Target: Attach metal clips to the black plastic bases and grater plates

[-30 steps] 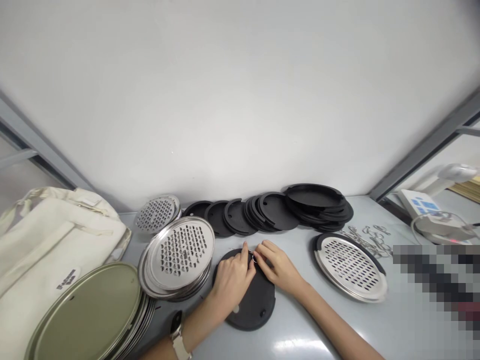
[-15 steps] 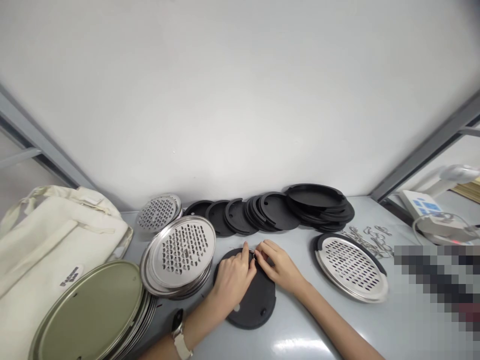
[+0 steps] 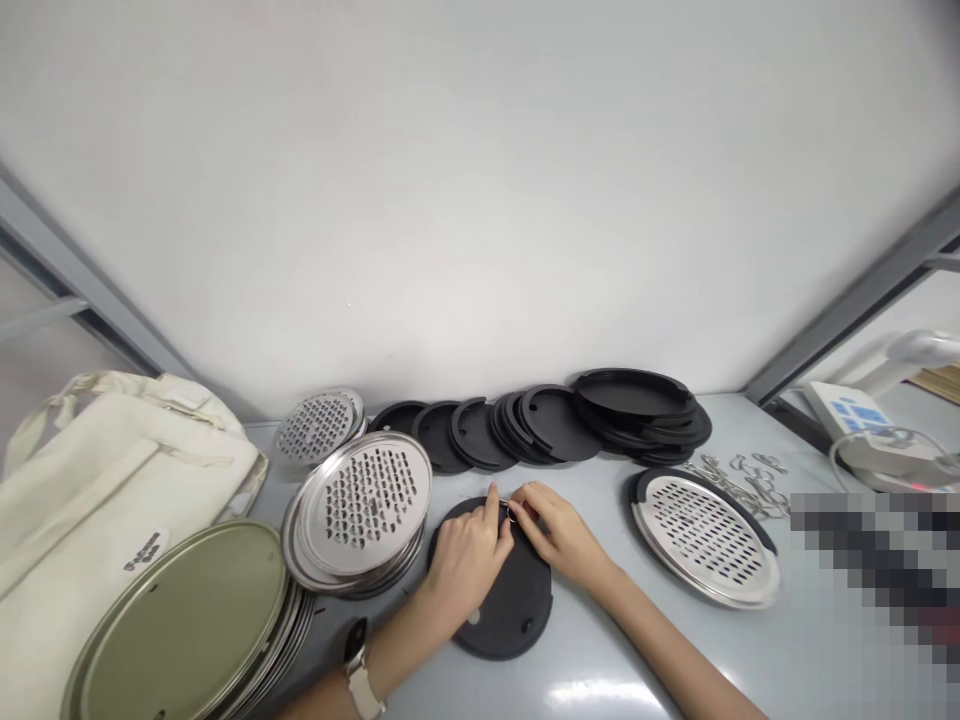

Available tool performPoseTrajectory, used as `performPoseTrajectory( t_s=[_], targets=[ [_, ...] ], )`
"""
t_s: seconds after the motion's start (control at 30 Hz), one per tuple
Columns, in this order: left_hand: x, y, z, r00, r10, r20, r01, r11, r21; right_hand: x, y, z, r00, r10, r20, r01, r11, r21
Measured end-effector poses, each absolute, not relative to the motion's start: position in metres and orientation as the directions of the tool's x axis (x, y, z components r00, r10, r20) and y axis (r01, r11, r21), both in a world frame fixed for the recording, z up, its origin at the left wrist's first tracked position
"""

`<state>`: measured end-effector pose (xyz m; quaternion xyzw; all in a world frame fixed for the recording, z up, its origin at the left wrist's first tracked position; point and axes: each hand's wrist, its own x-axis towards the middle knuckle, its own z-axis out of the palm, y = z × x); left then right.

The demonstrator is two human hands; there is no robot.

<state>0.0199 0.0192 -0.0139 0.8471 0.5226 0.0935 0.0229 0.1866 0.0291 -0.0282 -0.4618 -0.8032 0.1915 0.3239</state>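
Observation:
A round black plastic base (image 3: 514, 615) lies on the table under my hands, with a small dark knob near its front edge. At its far edge, a small metal clip with a ring (image 3: 511, 514) sits between my fingertips. My right hand (image 3: 561, 532) pinches this clip from the right. My left hand (image 3: 469, 555) rests over the base with its fingers curled and index finger at the clip's other end. The fingers partly hide the clip, so whether it passes through the base cannot be made out.
Stacked round metal graters (image 3: 371, 500) and olive-green round plates (image 3: 187, 620) stand left, beside a cream bag (image 3: 97, 480). Black bases (image 3: 559, 425) line the wall. Right are a grater in a black rim (image 3: 705, 535), loose metal clips (image 3: 750, 480) and a white device (image 3: 851, 415).
Both hands stay at the base's far edge, almost unmoved. The ring between the fingertips has shifted very slightly. The view has moved a little.

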Motion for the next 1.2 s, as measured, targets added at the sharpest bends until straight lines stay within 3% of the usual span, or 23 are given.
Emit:
performPoseTrajectory(
  t_s=[0.9, 1.2],
  targets=[
    [0.020, 0.020, -0.011, 0.451, 0.886, 0.105, 0.874, -0.463, 0.149, 0.186, 0.030, -0.037, -0.414, 0.843, 0.343, 0.630, 0.537, -0.560],
    [0.020, 0.019, -0.010, 0.473, 0.873, 0.116, 0.851, -0.487, 0.195, 0.192, 0.031, -0.041, -0.290, 0.880, 0.377, 0.628, 0.472, -0.618]
  ],
)
